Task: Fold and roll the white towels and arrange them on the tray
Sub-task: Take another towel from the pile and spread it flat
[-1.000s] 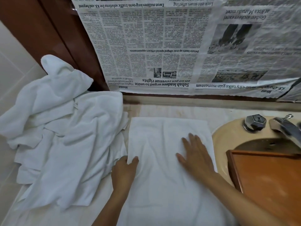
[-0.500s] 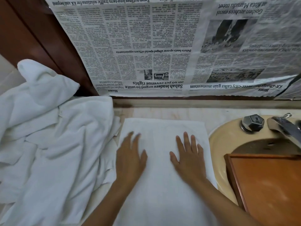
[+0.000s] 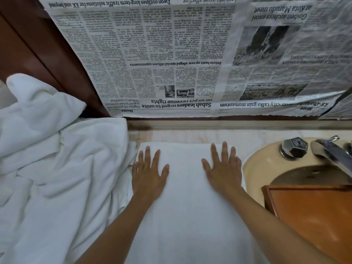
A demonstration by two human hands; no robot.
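A white towel (image 3: pixel 185 202) lies flat and folded lengthwise on the counter, running from the back towards me. My left hand (image 3: pixel 148 174) presses flat on its far left part, fingers straight and spread. My right hand (image 3: pixel 223 171) presses flat on its far right part, fingertips close to the far edge. A heap of crumpled white towels (image 3: pixel 49 168) fills the left side. The wooden tray (image 3: pixel 314 214) sits at the right over the sink, with nothing on the part in view.
A cream sink basin (image 3: pixel 261 168) with a metal knob (image 3: pixel 294 147) and faucet (image 3: pixel 335 155) lies right of the towel. Newspaper (image 3: pixel 190 54) covers the wall behind the counter. A dark wooden frame (image 3: pixel 38 54) stands at the back left.
Both hands slid away from me along the towel towards its far edge. My left hand went from gripping the left edge to lying flat on the towel.
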